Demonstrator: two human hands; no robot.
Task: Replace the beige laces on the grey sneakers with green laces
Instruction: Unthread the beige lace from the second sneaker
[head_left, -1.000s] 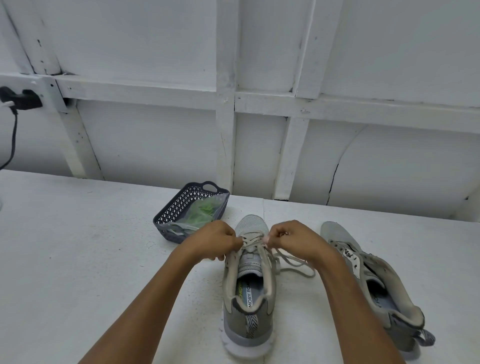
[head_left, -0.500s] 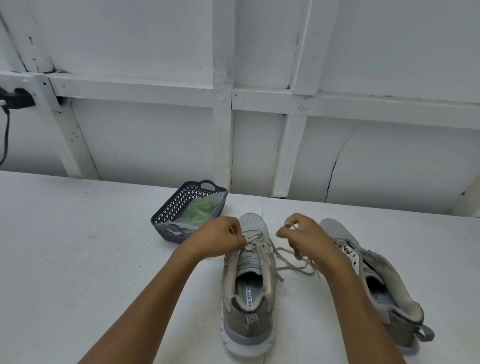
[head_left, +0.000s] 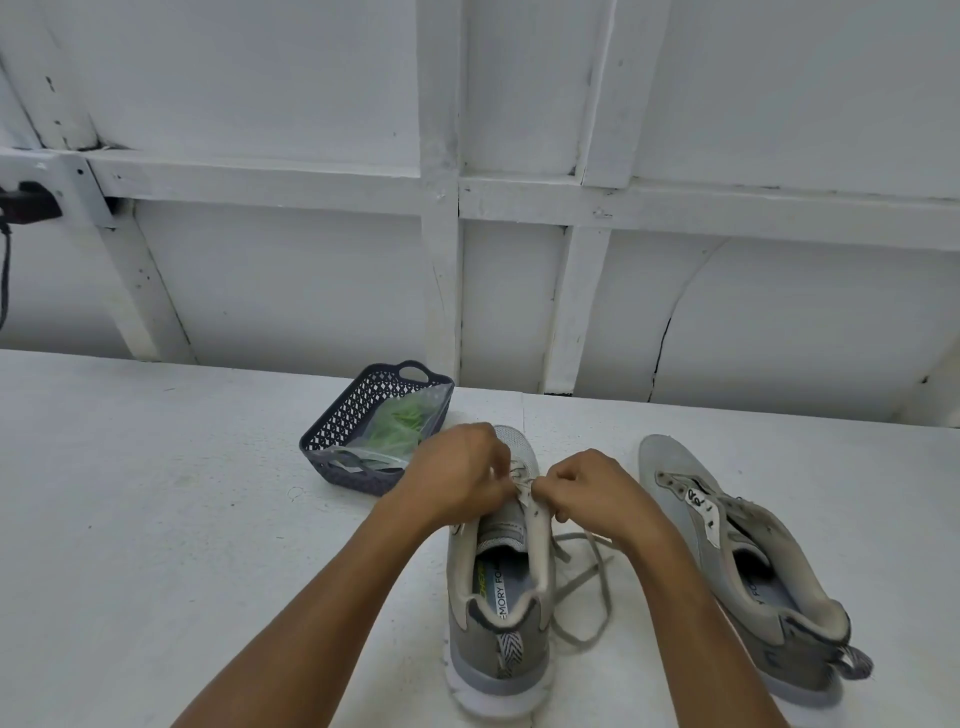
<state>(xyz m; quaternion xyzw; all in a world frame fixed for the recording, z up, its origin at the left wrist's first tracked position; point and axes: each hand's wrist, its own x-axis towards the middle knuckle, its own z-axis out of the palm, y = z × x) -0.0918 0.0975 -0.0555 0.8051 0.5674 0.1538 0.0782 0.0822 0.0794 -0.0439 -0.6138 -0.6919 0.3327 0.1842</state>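
A grey sneaker (head_left: 498, 623) stands heel toward me in the middle of the white table (head_left: 156, 519). Its beige lace (head_left: 587, 577) trails loose over the right side onto the table. My left hand (head_left: 452, 478) and my right hand (head_left: 592, 488) meet over the eyelets near the toe, both pinching the lace there. The second grey sneaker (head_left: 737, 566) lies to the right with no lace in its eyelets. Green laces in a clear bag (head_left: 400, 421) sit in a dark basket (head_left: 337, 421).
The basket stands just left of and behind the middle sneaker. A white panelled wall (head_left: 467, 208) rises at the table's far edge. A dark plug with a cable (head_left: 21, 202) hangs at the far left.
My right hand had pulled out to the right with the lace and has come back to the eyelets. More loose lace now lies beside the sneaker. My left hand stayed over the toe.
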